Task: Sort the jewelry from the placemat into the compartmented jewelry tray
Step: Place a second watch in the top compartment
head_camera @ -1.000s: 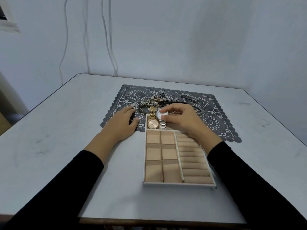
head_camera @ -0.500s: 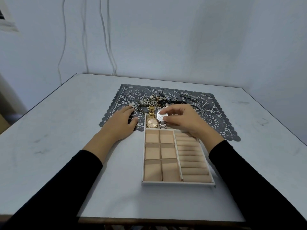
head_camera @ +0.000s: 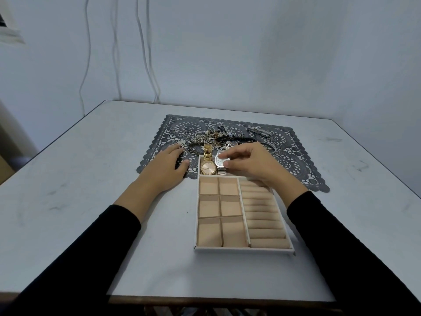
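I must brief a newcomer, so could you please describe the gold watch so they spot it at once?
A white, beige-lined compartmented jewelry tray sits on the pale table, its far end on the dark grey lace placemat. In its far compartment lie two watches: the gold link-band watch with a round pinkish dial is the left one; the right hand pinches its silver neighbour.

silver watch [head_camera: 219, 161]: glossy metal | tray [head_camera: 243, 248] lining: matt cloth | placemat [head_camera: 296, 165]: matt openwork

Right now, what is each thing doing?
jewelry tray: square pockets and ring rolls empty
gold watch: lying in the far compartment
silver watch: beside it, pinched by right hand
left hand: resting on placemat
jewelry pile: unsorted on placemat
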`<state>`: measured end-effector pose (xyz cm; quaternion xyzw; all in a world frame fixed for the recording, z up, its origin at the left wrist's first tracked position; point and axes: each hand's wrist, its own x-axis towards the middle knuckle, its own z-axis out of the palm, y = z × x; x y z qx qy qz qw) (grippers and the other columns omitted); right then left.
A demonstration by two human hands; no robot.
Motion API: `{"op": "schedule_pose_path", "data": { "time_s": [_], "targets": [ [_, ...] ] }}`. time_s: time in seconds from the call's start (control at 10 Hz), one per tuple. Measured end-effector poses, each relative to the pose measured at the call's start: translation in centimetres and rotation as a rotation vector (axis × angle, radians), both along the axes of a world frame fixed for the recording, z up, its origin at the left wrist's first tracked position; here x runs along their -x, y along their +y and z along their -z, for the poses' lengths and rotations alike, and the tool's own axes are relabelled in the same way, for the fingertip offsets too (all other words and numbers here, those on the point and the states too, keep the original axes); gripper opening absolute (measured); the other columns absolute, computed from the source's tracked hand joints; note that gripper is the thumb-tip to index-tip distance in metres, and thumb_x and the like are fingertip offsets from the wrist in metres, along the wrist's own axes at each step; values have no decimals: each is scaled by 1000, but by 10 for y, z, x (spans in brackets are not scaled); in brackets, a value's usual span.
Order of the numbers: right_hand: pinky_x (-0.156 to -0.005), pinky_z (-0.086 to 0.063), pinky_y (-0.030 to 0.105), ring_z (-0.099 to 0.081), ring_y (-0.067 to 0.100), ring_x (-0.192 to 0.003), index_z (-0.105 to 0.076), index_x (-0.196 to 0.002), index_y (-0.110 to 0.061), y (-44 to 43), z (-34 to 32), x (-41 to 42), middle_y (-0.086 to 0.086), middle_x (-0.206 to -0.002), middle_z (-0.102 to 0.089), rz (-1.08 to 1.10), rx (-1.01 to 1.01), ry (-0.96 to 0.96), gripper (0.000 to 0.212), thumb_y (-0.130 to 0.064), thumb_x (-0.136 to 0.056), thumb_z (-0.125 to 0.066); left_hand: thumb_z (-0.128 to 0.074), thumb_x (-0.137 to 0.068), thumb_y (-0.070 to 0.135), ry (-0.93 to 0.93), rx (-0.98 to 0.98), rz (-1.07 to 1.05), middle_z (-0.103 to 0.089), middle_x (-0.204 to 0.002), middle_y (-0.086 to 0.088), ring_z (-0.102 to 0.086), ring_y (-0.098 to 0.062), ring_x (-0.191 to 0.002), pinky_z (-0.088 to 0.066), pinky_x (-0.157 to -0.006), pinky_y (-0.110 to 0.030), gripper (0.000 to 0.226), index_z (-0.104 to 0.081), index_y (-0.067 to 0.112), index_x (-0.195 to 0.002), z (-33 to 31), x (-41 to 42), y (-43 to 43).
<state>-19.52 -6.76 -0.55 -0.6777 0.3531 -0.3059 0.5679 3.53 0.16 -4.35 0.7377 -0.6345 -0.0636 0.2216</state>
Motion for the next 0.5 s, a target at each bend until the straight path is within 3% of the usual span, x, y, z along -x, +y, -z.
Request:
{"op": "schedule_pose_path", "data": {
  "time_s": [0.2,0.5],
  "targets": [
    [-72,-57,24,-68,19,-80,-71,-101,2,4,-3,0,21,-98,-68,15,28,35,22,8,-80,-70,-44,-101,38,-2,-3,0,-31,-158,0,-29,-21,-145,-24,-118,-37,54,-40,11,-147,0,0,-1],
    [-74,-57,25,-70,27,-83,-75,-97,-7,5,-2,1,18,-92,-68,26,120,122,22,3,-77,-74,-43,-101,39,-12,-4,2,-31,-158,0,-30,-21,-144,-25,-117,-37,54,-40,11,-147,1,-1,-1]
  ]
}}
